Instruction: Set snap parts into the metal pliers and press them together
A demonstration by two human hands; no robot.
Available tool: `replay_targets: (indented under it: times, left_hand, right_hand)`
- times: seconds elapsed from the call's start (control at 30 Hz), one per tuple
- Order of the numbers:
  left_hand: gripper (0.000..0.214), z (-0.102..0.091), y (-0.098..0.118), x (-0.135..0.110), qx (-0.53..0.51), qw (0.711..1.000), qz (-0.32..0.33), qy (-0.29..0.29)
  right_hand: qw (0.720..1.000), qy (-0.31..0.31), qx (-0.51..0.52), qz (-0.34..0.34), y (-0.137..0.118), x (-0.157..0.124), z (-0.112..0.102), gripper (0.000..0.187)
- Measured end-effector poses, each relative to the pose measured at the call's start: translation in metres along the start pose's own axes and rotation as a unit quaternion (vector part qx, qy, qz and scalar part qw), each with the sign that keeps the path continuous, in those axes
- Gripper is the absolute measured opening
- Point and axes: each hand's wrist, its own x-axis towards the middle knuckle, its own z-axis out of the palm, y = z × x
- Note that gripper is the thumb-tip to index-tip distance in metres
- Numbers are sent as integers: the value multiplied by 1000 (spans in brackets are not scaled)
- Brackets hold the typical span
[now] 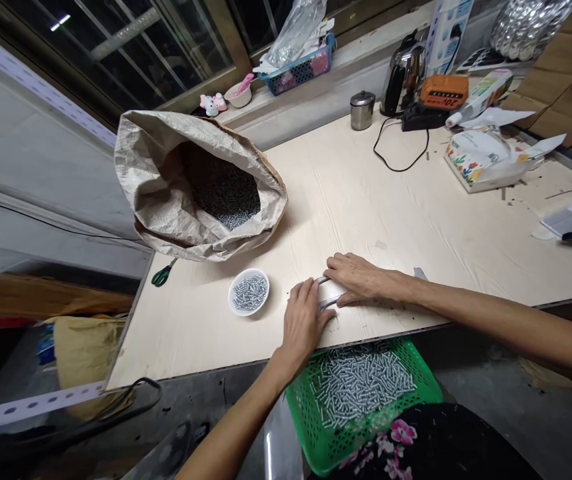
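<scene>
My left hand (302, 323) is at the table's front edge, its fingers closed over the left end of a narrow, silver-grey metal piece (329, 303). My right hand (359, 277) grips the other end, fingers bent and thumb low. Two slim parallel bars of the piece show between the hands; the rest is covered, so its exact kind is unclear. Left of my hands stands a white bowl (234, 307) with small silver metal pins (250, 292). Below the table edge, a green plastic basket (311, 443) holds many similar pins (366, 383).
A large woven sack (141, 167) of dark metal pieces lies open on the wooden table (336, 193). Green-handled scissors (161, 275) lie at the left edge. Farther back are a lidded metal canister (363, 111), a kettle (406, 73), an orange battery (445, 91) and a tissue pack (486, 157).
</scene>
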Motion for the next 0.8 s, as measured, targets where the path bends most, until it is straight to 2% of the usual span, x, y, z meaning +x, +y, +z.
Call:
replay_targets:
  times: [0.07, 0.17, 0.23, 0.33, 0.43, 0.5, 0.57, 0.67, 0.7, 0.73, 0.8]
  left_hand:
    - [54, 4, -1, 18, 14, 998, 45, -36]
    - [55, 3, -2, 33, 36, 993, 67, -89]
    - [47, 2, 0, 35, 49, 991, 65, -102]
    - [22, 4, 4, 32, 50, 993, 47, -94]
    - [19, 10, 6, 30, 51, 995, 32, -80]
    - [19, 14, 5, 29, 50, 996, 27, -75]
    - [20, 14, 3, 28, 33, 997, 28, -58]
    - [38, 5, -1, 16, -6, 999, 30, 9]
    - [40, 0, -3, 9, -16, 999, 19, 40]
    - [37, -5, -5, 1, -19, 997, -2, 71]
    - [28, -16, -9, -17, -12, 991, -64, 116]
  right_hand:
    - [1000, 5, 10, 5, -1, -3, 0, 49]
    - [1000, 10, 18, 6, -1, -8, 0, 50]
    - [1000, 19, 18, 12, -1, -10, 4, 37]
    - [999, 34, 28, 20, -3, -9, 17, 4]
    - [998, 31, 50, 32, -5, -6, 24, 19]
    - [998, 24, 52, 37, -6, -7, 22, 17]
    - [998, 27, 50, 30, -5, -10, 15, 8]
    - [996, 50, 68, 9, -1, -22, 4, 53]
    - [995, 59, 78, 6, 1, -26, 2, 62]
    - [994, 71, 88, 9, 2, -29, 0, 63]
    - [989, 98, 101, 38, 3, -34, -1, 46]
